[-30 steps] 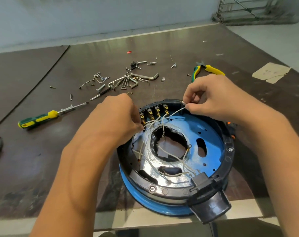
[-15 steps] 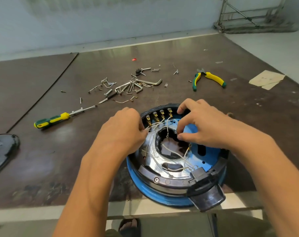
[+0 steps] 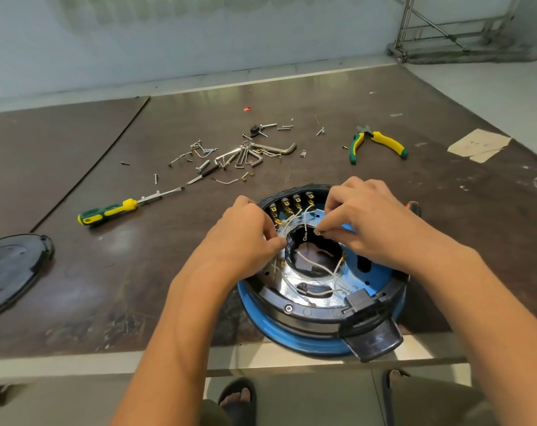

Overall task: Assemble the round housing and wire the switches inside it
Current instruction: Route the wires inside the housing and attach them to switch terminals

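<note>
Round housing (image 3: 284, 335), open side up at the near edge of the table (image 3: 445, 216), interior exposed for access; left hand (image 3: 242, 238) and right hand (image 3: 371, 222) each pinching white wires (image 3: 313, 265), evidently routing leads toward switches (image 3: 292, 206) on the far wall.

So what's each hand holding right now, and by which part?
Right hand pinches a white wire at its terminal end; left hand pinches a second wire, fingers hiding exactly where.

housing (image 3: 307, 339) at table (image 3: 76, 287) front edge — screwdriver (image 3: 113, 209) left, pliers (image 3: 376, 142) behind
</note>
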`<state>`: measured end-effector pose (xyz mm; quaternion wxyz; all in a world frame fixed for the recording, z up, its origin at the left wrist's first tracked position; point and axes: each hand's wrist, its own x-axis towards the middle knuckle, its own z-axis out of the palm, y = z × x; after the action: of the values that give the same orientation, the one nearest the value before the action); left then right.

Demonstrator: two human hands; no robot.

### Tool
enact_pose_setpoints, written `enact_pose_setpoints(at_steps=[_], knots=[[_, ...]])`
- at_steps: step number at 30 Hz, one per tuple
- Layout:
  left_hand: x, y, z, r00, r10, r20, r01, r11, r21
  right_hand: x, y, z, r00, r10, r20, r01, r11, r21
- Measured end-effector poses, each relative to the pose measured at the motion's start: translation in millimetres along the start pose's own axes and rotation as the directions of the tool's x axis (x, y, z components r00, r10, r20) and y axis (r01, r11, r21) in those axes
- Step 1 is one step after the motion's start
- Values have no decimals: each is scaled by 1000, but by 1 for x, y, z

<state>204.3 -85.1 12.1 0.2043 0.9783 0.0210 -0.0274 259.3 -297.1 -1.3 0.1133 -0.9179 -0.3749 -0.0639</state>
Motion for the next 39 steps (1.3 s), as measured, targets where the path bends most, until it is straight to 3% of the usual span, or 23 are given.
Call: enact_pose_setpoints(at_steps=[4,9,18,22,26,32,39], knots=[[0,-2,7,993,24,-118,-27,999,-24,3,3,2,994,-7,111,9,1000,-20],[-7,1,17,961,-54,-270,-14,969,-245,6,2,1,980,-1,201,7,999,-32],[-22,-10,24,943,-52,-330,-65,941,-333,4,0,-7,998,34,60,-41,992,119],[-27,-8,24,954,-55,-295,-43,948,-316,-2,-3,-12,997,78,22,-81,953,291],[-40,-11,26,942,-49,-333,-75,934,-350,-13,-7,-17,979,136,-153,-45,873,486],[-70,-9,38,927,-22,-374,-159,880,-447,-31,-24,-22,953,176,-248,-51,897,439],[-81,-10,65,945,6,-326,-141,909,-392,-41,-50,-7,950,174,-261,-46,900,433]])
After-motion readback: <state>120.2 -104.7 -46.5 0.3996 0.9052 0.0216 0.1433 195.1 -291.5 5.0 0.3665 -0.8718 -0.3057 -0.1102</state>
